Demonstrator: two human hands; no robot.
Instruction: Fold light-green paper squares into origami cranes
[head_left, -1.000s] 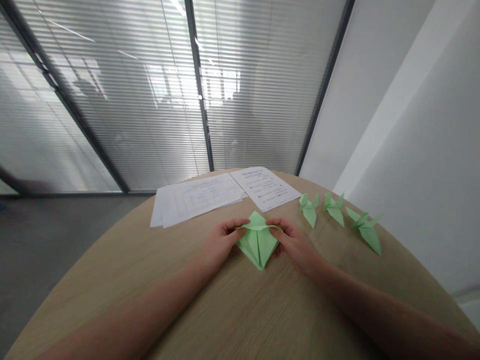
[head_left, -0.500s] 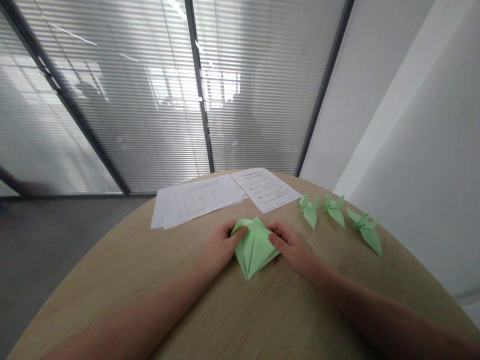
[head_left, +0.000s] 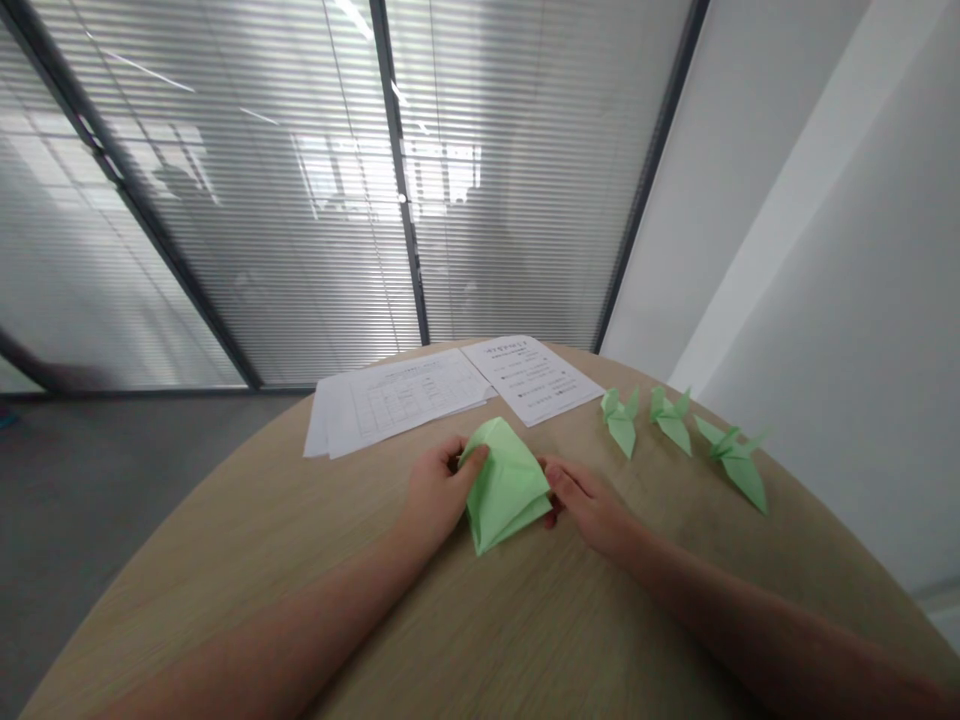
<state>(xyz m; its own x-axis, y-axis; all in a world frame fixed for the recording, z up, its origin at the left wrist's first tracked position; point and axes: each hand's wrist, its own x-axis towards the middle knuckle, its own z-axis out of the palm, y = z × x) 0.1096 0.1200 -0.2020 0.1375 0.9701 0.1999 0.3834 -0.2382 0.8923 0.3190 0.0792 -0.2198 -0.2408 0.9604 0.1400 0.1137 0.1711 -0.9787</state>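
A partly folded sheet of light green origami paper [head_left: 506, 485] is held above the near middle of the table, its pointed end toward me and its layers slightly apart along the lower right edge. My left hand [head_left: 439, 490] pinches its left side, thumb on top and fingers behind. At the right corner, my right hand [head_left: 589, 505] has its thumb and fingers closed about the paper's edge; the fingertips are partly hidden. Several creases cross the paper's upper face.
Three green paper cranes [head_left: 621, 422] stand in a row on the right of the round wooden table [head_left: 247, 560]. Printed sheets [head_left: 405, 395] lie at the back, with another printed page [head_left: 536, 380] beside them. A glass partition with blinds rises behind, a white wall at right.
The green paper has turned and its upper flap now lies smooth across the top, with the near point shifted left. My right thumb has slid off its upper face to the right corner.
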